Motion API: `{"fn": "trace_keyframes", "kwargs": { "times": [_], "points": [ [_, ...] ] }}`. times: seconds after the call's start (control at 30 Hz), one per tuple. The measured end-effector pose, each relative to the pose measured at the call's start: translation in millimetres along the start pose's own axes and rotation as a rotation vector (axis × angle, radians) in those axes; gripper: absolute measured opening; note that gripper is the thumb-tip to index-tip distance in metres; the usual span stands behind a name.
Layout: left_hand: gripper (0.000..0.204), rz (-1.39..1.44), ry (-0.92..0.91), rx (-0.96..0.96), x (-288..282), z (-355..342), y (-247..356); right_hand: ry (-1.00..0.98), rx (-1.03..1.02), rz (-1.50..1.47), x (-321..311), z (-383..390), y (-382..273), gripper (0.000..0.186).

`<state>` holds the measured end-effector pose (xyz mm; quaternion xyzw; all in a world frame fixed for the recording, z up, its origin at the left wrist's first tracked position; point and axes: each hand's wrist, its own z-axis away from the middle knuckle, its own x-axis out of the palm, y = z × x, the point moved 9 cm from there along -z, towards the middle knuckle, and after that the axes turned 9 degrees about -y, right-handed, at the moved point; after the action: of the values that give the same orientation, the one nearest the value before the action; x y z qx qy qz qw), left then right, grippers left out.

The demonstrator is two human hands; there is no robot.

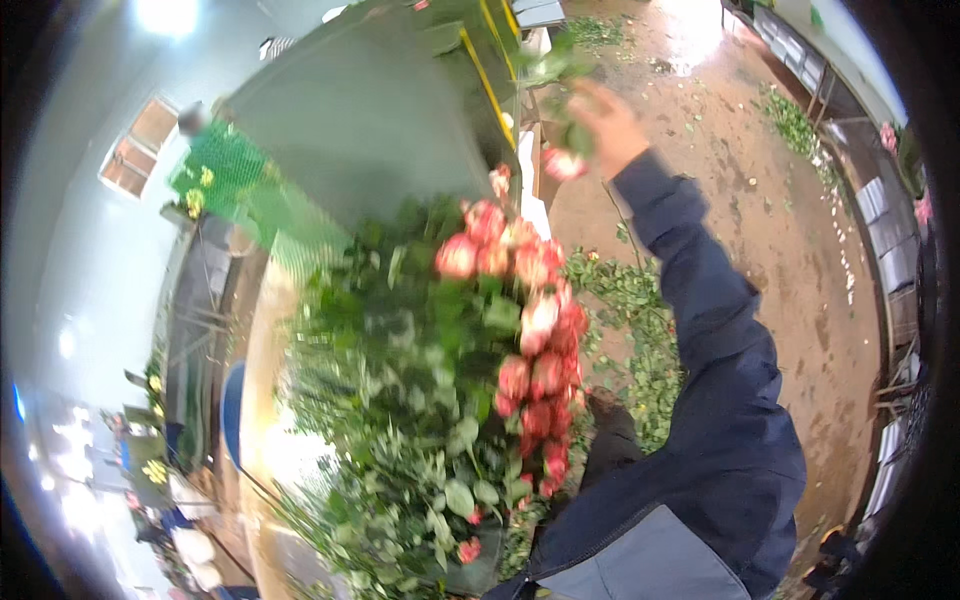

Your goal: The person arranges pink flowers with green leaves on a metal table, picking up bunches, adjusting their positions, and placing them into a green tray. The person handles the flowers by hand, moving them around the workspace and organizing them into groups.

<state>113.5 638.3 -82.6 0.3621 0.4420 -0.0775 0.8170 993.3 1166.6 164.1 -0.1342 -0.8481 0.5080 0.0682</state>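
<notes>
The right hand (610, 125) is raised at the upper centre, over the brown floor (800, 300); its fingers are closed on a single rose (565, 163), although motion blur hides the exact fingertip contact; the blossom, pink and white, hangs just beside the hand on its left, and blurred green leaves (550, 65) project above the fingers; the left hand is out of view, so its grip cannot be told; the right arm wears a dark blue sleeve (700, 270); a large pile of cut roses (540, 320) lies below and to the left of the hand, well apart from it, with blossoms mostly toward the right and foliage toward the left; a pale table edge (262, 400) runs along the left side of the pile; a dark green panel (350, 110) stands beyond it; loose leaf litter (635, 340) covers the floor right of the blossoms.
</notes>
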Motion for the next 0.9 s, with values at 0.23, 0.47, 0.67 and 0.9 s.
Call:
{"fn": "trace_keyframes", "kwargs": {
  "times": [0.23,0.47,0.67,0.9],
  "points": [
    [0.047,-0.583,-0.083,-0.148,25.7,-4.0,82.1,-0.241,-0.176,-0.032,118.2,-98.2,88.8,0.033],
    [0.047,-1.021,-0.115,-0.401,-34.5,122.8,-19.1,-0.689,0.073,0.628,220.1,-131.6,191.1,0.042],
    [0.039,-0.433,0.448,-0.319,-102.5,120.2,-38.6,-0.582,-0.136,0.724,34.1,-200.4,311.4,0.034],
    [0.057,-0.057,0.380,-0.299,-96.0,66.5,-109.1,-0.452,-0.563,0.272,66.7,-36.2,-51.8,0.037]
  ]
}}
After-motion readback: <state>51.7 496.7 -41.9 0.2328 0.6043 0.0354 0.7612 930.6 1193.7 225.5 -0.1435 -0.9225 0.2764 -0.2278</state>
